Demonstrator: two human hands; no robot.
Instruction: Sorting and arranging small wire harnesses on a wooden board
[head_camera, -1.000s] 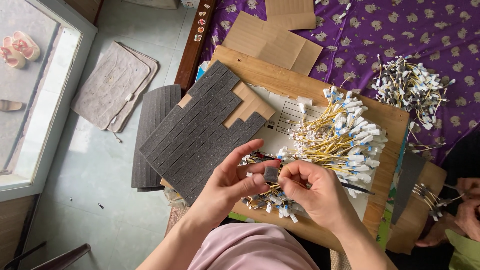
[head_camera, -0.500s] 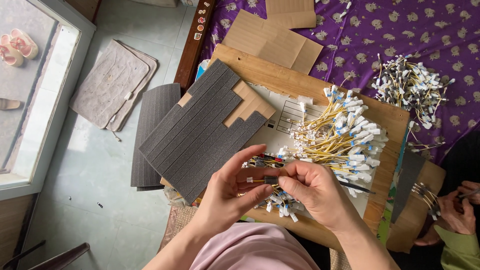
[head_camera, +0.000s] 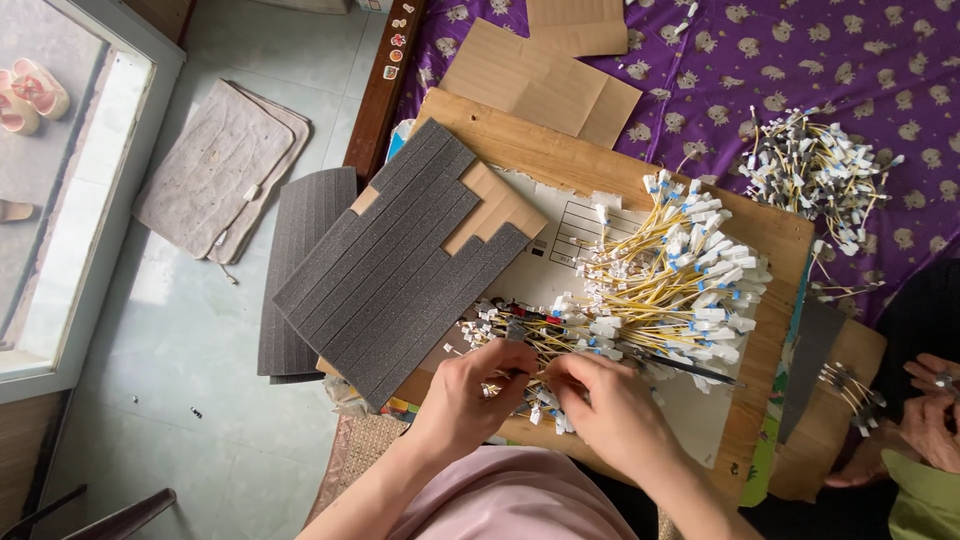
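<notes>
Your left hand (head_camera: 470, 392) and right hand (head_camera: 610, 405) meet fingertip to fingertip, both pinched on one thin yellow wire with white end tags (head_camera: 530, 375) at the near edge of the pile; what exactly sits between the fingers is too small to tell. That wire lies just above your lap, on the light wooden board (head_camera: 770, 240) that carries the work. Just beyond your fingers spreads the large fan of yellow tagged wires (head_camera: 670, 280), lying on a white printed sheet (head_camera: 570, 235). To your left, a dark grey ribbed foam sheet (head_camera: 400, 265) overlaps the board, with part of its strips gone and brown cardboard (head_camera: 495, 205) showing. A second heap of tagged wires (head_camera: 815, 175) rests on the purple patterned cloth (head_camera: 700, 60). Judging by the pile, much seems left. Another person's hand (head_camera: 930, 420) works at the right.
</notes>
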